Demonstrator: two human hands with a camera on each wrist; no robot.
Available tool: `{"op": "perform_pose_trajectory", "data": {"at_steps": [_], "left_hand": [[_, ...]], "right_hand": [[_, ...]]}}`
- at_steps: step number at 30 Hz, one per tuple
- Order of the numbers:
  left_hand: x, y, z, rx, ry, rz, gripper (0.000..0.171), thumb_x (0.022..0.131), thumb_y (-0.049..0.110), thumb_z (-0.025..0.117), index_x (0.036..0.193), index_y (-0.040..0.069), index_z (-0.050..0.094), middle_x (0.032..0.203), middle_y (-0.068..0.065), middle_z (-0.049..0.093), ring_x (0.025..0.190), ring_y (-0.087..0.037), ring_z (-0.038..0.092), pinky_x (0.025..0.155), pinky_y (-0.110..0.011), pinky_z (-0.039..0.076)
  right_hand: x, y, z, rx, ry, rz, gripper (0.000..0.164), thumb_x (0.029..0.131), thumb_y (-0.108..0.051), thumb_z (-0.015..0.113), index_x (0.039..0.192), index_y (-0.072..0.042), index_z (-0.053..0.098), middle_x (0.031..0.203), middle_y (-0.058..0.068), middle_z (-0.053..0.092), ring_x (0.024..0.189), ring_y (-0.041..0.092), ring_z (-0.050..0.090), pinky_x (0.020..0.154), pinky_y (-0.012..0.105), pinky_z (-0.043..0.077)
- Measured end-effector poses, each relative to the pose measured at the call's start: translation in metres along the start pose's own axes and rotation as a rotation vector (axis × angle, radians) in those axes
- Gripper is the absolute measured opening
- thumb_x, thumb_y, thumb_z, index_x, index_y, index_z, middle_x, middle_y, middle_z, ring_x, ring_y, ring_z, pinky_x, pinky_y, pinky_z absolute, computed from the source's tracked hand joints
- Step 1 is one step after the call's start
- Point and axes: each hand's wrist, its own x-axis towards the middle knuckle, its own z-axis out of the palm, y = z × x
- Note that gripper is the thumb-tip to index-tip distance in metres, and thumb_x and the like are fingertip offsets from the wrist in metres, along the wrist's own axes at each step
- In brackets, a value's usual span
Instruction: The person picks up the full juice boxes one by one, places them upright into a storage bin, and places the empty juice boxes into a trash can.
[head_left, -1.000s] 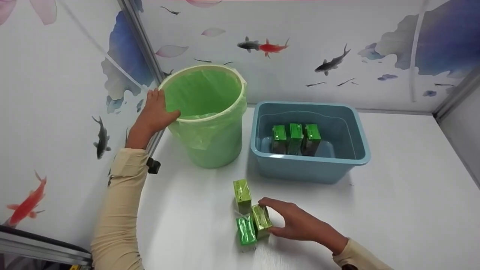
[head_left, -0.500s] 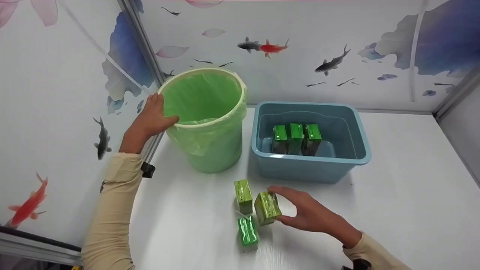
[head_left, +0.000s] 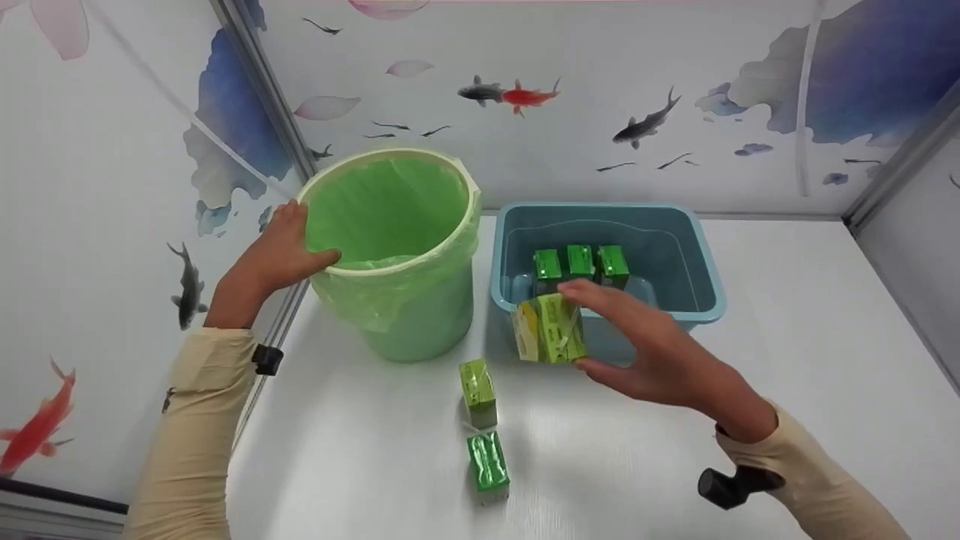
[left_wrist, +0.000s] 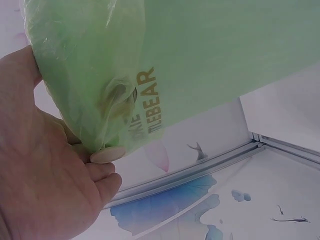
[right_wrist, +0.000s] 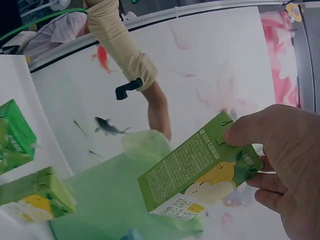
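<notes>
Right hand (head_left: 664, 352) pinches lime carton (head_left: 559, 330) — centre frame, overlapping near rim of blue tub (head_left: 660, 236) | left hand (head_left: 266, 259) grips bin (head_left: 424, 326) by rim, left-centre | light pinch, carton level advised — walls might buckle

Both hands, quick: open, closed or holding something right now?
Left hand: holding the green bin by its rim.
Right hand: holding a yellow-green drink carton.
</notes>
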Motion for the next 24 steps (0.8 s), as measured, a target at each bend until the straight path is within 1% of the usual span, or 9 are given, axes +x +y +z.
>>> {"op": "perform_pose_trajectory", "data": {"at_steps": [2,5,6,10,14,18,22,24], "left_hand": [[-0.002,0.000,-0.001,-0.006,0.004,0.009,0.099,0.095,0.040,0.059,0.156,-0.014,0.003,0.163,-0.036,0.000,0.152,-0.049,0.000,0.119,-0.064,0.011],[-0.004,-0.001,-0.001,-0.024,0.005,0.022,0.102,0.095,0.044,0.061,0.157,-0.012,0.003,0.163,-0.034,0.001,0.152,-0.048,0.001,0.119,-0.064,0.011],[-0.004,-0.001,-0.001,-0.028,0.005,0.024,0.104,0.095,0.046,0.061,0.157,-0.012,0.002,0.164,-0.034,0.000,0.152,-0.047,0.000,0.119,-0.064,0.011],[-0.004,-0.005,0.003,-0.024,-0.001,0.013,0.109,0.096,0.059,0.057,0.158,-0.009,-0.002,0.165,-0.031,-0.006,0.153,-0.045,-0.004,0.120,-0.063,0.008],[-0.003,-0.008,0.008,-0.008,0.018,0.011,0.110,0.096,0.067,0.050,0.158,-0.007,-0.006,0.165,-0.028,-0.010,0.153,-0.043,-0.007,0.120,-0.062,0.005],[-0.004,-0.010,0.012,-0.012,0.042,0.019,0.108,0.098,0.066,0.046,0.158,-0.006,-0.007,0.166,-0.027,-0.010,0.153,-0.042,-0.010,0.121,-0.061,0.003],[-0.006,-0.013,0.013,-0.040,0.036,0.018,0.105,0.100,0.064,0.045,0.158,-0.005,-0.009,0.166,-0.025,-0.013,0.153,-0.040,-0.015,0.120,-0.062,0.001],[-0.007,-0.015,0.013,-0.048,0.032,0.017,0.105,0.100,0.064,0.044,0.158,-0.004,-0.010,0.166,-0.024,-0.014,0.152,-0.040,-0.017,0.120,-0.062,0.001]], "right_hand": [[0.013,-0.003,-0.010,-0.020,0.014,-0.026,0.081,0.080,-0.007,0.085,0.149,0.002,0.044,0.150,0.016,0.050,0.139,0.028,0.048,0.112,0.023,0.037],[0.033,-0.008,-0.023,-0.032,0.044,-0.070,0.082,0.076,0.000,0.085,0.147,0.003,0.045,0.149,0.017,0.050,0.138,0.030,0.049,0.110,0.024,0.039],[0.040,-0.009,-0.026,-0.031,0.057,-0.085,0.083,0.074,0.003,0.085,0.146,0.004,0.045,0.148,0.017,0.051,0.137,0.030,0.050,0.109,0.024,0.041],[0.063,-0.012,-0.036,-0.033,0.111,-0.132,0.081,0.074,0.005,0.085,0.145,0.004,0.045,0.148,0.018,0.051,0.137,0.032,0.050,0.109,0.029,0.042],[0.085,-0.010,-0.039,-0.030,0.156,-0.164,0.081,0.075,0.005,0.084,0.145,0.003,0.045,0.149,0.018,0.052,0.136,0.031,0.052,0.109,0.034,0.044],[0.110,-0.003,-0.038,-0.016,0.188,-0.192,0.080,0.075,0.008,0.083,0.145,0.004,0.045,0.148,0.018,0.052,0.134,0.032,0.053,0.109,0.041,0.045],[0.137,0.007,-0.036,-0.005,0.198,-0.188,0.073,0.081,0.001,0.082,0.144,0.005,0.045,0.147,0.019,0.053,0.134,0.029,0.054,0.110,0.042,0.044],[0.152,0.012,-0.033,-0.006,0.194,-0.179,0.071,0.085,-0.004,0.081,0.145,0.006,0.045,0.146,0.018,0.054,0.133,0.027,0.054,0.109,0.040,0.044]]}}
